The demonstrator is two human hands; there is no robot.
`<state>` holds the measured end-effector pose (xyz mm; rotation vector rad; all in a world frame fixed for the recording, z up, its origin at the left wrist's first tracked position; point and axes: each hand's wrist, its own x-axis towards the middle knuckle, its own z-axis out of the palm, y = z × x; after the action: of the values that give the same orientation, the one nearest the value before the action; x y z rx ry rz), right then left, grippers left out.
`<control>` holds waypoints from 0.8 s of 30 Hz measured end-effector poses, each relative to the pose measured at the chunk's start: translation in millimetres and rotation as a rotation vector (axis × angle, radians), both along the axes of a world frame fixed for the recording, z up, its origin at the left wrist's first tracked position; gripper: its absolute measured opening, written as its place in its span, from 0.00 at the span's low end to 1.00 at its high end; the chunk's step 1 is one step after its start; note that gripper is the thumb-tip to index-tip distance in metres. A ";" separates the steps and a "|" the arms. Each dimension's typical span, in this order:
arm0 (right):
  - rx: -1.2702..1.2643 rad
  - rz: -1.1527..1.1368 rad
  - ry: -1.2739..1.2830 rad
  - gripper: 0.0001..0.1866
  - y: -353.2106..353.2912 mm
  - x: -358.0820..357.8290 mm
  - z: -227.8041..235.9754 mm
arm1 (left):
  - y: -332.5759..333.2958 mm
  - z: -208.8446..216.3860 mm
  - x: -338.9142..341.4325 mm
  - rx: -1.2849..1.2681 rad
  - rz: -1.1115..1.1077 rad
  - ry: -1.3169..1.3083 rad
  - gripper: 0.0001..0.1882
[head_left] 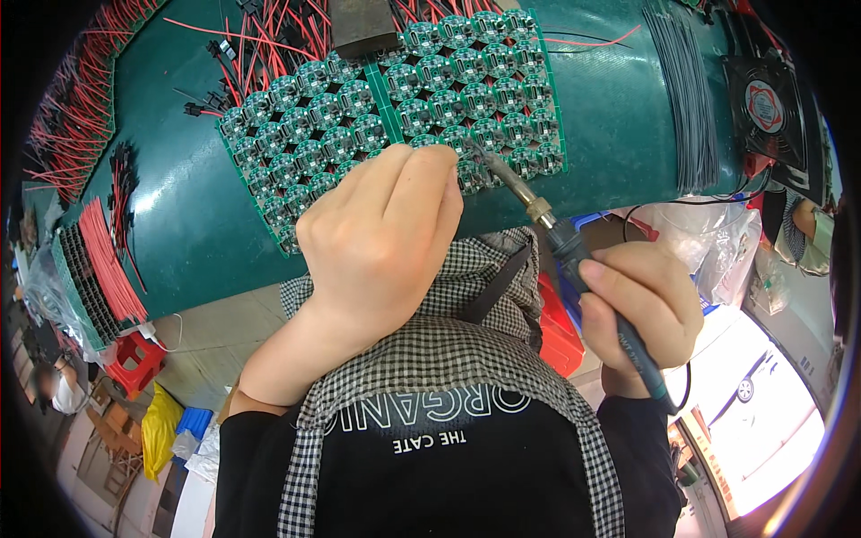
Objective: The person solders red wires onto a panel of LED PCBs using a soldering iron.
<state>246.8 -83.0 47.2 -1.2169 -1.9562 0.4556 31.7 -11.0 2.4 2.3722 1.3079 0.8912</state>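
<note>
My right hand grips a soldering iron by its dark handle. The iron's tip reaches up and left onto a panel of small round green circuit boards. Close to that tip, my left hand is closed over the lower middle of the panels, fingers bent and pressed together; whatever it pinches is hidden behind the knuckles. A second panel of boards lies beside the first on the left. A dark metal block rests across their top edge.
Red and black wires with connectors lie behind the panels on the green mat. At right are a bundle of grey wires and a black fan. Cut red wires sit at left, and a red stool stands below.
</note>
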 end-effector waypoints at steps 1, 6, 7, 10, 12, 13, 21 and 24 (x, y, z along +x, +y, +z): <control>-0.003 -0.002 -0.020 0.13 -1.4 -1.2 1.1 | -0.5 -0.2 0.4 0.004 0.009 0.023 0.08; 0.083 -0.053 0.020 0.11 -5.6 -0.9 3.2 | -1.6 -0.3 -1.0 0.030 0.022 0.017 0.08; 0.074 -0.049 0.025 0.10 -5.5 -1.4 1.1 | -1.8 -0.2 -1.7 0.045 0.026 0.015 0.08; 0.094 -0.045 0.067 0.10 -3.4 -0.7 -2.9 | -1.6 -1.0 -1.3 0.051 0.025 0.002 0.08; 0.081 -0.009 0.030 0.10 -1.4 0.8 -2.5 | -1.5 -1.3 -1.0 0.047 0.019 0.008 0.08; 0.089 -0.002 0.015 0.10 -0.7 -0.2 -2.7 | -1.7 -1.2 -1.0 0.049 0.018 0.020 0.08; 0.079 -0.005 0.003 0.10 2.1 -5.5 -1.2 | -1.9 -1.3 -0.4 0.046 0.015 0.041 0.08; 0.166 0.002 -0.117 0.11 0.1 -11.0 -1.3 | -1.1 -3.3 1.5 0.084 0.015 0.040 0.09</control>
<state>235.8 -82.9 45.9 -1.1582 -2.0493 0.2218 33.2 -12.2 -0.9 2.4587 1.3294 0.9250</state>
